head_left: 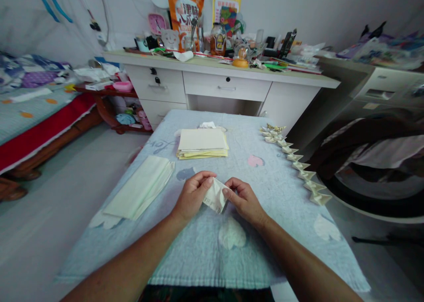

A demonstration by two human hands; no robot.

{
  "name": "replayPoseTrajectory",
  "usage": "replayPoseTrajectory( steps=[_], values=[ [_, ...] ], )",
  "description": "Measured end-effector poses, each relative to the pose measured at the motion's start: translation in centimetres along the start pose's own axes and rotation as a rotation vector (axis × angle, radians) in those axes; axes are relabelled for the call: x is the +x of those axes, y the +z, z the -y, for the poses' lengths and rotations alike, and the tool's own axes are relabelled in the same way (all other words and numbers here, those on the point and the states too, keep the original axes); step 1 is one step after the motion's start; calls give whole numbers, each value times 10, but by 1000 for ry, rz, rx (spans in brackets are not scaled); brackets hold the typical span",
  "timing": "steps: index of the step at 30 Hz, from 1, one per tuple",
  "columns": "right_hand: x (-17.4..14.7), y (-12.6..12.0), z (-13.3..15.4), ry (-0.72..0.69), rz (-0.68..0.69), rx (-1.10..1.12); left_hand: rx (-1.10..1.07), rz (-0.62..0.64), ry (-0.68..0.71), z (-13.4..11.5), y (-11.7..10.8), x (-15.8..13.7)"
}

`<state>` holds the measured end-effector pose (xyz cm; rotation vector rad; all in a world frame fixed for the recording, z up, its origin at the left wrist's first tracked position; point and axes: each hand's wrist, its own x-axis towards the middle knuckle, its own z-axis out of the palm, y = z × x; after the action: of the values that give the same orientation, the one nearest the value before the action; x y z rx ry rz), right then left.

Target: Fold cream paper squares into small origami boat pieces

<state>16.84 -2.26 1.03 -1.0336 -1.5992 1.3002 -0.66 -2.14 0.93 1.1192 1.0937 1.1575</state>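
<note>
Between my two hands is a small folded piece of pale paper [215,197] with faint print along its lower edge, held just above the cloth. My left hand [195,190] pinches its left side between thumb and fingers. On the opposite side my right hand [243,198] grips it, thumb on top. Beyond them lies a stack of cream and yellow paper sheets [202,141]. Longer pale green sheets [141,187] rest to the left. A row of folded paper pieces [300,165] runs down the right edge of the table.
A light blue cloth with heart patterns [274,249] covers the table. Crumpled white tissue [207,125] sits behind the stack. A white desk [228,83] crowded with jars and packets stands at the back, a washing machine [380,94] at right, a bed [43,116] at left.
</note>
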Motion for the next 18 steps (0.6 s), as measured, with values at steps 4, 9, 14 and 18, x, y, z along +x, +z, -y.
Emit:
replayPoseTrajectory(
  steps=[4, 9, 14, 18],
  values=[
    [2, -1, -4, 16, -22, 63, -103, 138, 0, -3, 0, -2],
    [3, -2, -9, 22, -56, 111, -50, 209, -9, 0, -1, -1],
    [4, 0, -11, -2, -56, 157, 0, 161, 10, 4, -2, 2],
    [5, 0, -11, -4, -63, 210, -98, 144, 5, 0, 0, -1]
  ],
)
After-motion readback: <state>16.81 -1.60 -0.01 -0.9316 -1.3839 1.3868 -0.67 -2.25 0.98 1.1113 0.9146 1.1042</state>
